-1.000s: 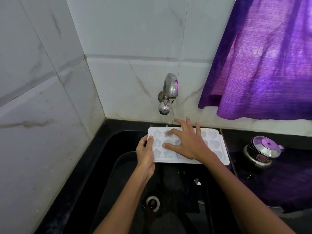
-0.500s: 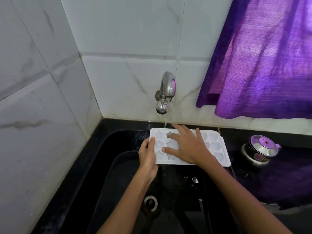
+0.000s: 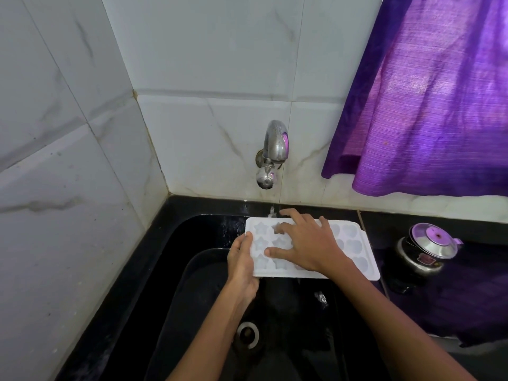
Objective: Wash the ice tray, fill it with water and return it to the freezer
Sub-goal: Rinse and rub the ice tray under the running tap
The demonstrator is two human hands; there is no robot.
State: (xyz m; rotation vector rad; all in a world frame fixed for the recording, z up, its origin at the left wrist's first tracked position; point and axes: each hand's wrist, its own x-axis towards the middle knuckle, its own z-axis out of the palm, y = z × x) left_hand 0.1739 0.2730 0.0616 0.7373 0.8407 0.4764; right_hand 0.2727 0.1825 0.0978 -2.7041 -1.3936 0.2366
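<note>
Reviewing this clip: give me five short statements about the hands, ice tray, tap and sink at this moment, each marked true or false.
1. The left hand grips the ice tray at its left edge. True.
2. The right hand is on the tap. False: it lies spread on the tray.
3. The tray is held over the black sink. True.
4. The tray's moulds are all plain squares. False: star shapes show.
5. The curtain is green. False: purple.

White ice tray [image 3: 354, 244] w/ star & heart moulds. Black sink [image 3: 176, 284]. White marble-look wall tiles [image 3: 192, 64], grey/brown veins. Purple ribbed curtain [image 3: 428, 100]. Chrome tap [image 3: 273, 149], purple glint. Steel cooker [image 3: 424, 250] at sink's right edge, purple-lit lid.
</note>
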